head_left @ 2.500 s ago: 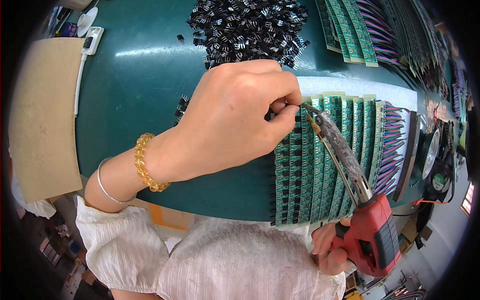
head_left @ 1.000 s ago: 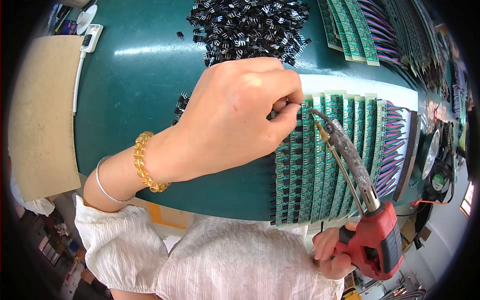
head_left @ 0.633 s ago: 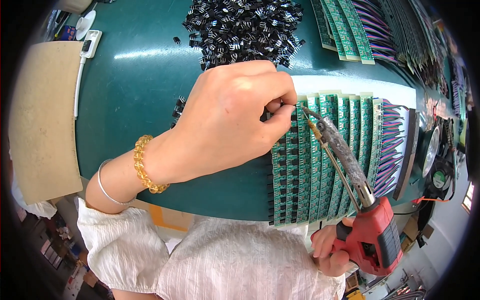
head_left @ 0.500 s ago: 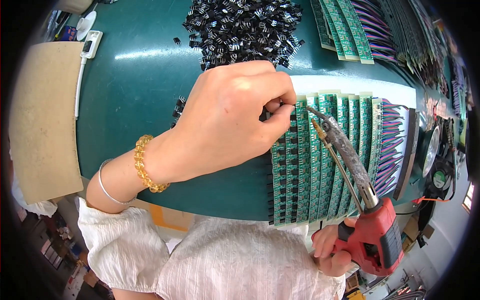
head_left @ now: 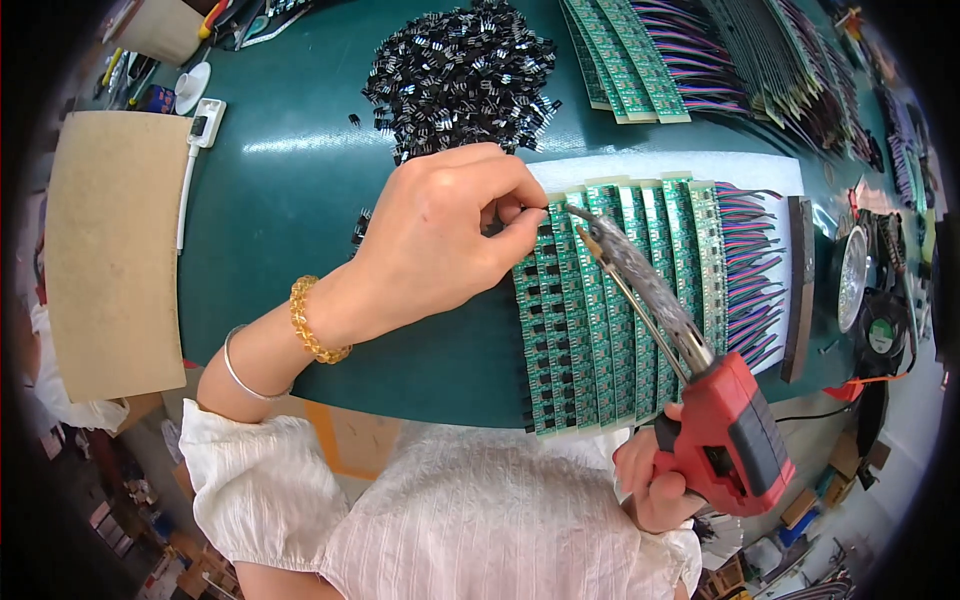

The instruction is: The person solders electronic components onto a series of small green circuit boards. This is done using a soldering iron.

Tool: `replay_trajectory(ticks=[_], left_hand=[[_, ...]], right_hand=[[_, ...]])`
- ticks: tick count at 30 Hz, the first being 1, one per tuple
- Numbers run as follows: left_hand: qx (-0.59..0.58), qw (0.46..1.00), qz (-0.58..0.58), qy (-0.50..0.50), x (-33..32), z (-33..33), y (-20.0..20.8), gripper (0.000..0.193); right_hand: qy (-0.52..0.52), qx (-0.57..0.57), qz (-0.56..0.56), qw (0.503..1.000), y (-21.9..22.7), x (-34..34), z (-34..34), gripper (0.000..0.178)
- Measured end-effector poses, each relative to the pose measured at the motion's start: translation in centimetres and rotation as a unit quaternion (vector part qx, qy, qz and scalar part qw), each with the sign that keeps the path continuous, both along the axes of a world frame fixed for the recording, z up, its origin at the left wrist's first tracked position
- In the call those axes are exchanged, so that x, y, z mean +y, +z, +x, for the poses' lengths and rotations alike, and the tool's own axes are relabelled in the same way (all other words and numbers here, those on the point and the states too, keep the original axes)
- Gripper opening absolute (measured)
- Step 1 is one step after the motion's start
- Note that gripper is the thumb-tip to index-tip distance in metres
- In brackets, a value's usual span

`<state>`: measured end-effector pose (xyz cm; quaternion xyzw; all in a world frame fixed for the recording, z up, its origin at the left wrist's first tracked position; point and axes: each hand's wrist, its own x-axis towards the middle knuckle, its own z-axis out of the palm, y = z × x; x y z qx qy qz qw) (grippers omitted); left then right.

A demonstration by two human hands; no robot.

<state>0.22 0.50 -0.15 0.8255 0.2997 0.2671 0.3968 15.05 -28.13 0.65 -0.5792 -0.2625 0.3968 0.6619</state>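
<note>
My left hand is closed in a pinch at the top left end of a row of green circuit boards. A small black component shows in part at its fingertips; the rest is hidden. My right hand grips the red handle of a soldering gun. The gun's iron slants up and left across the boards, its dark tip just right of the left fingertips. A thin brass-coloured tube runs alongside the iron. Black components line the leftmost board strips, and coloured wires leave their right side.
A heap of black, metal-legged components lies beyond my left hand, with several loose ones beside the wrist. More wired boards lie at the far right. A dark bar borders the white sheet. Brown board rests at left.
The whole view has shifted a little. The soldering gun's tip appears slightly closer to my left fingertips. Both hands keep their grips.
</note>
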Motion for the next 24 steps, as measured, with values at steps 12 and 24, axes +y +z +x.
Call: replay_trajectory(ticks=[12,24], left_hand=[[-0.004,1.000,0.025,-0.004,0.0,-0.2,-0.4,0.008],[-0.008,0.999,0.043,-0.011,0.3,-0.1,-0.9,0.009]], right_hand=[[0.022,-0.003,-0.028,0.999,0.5,0.2,-1.2,0.081],[0.020,-0.007,-0.052,0.998,0.0,2.3,-0.2,0.082]])
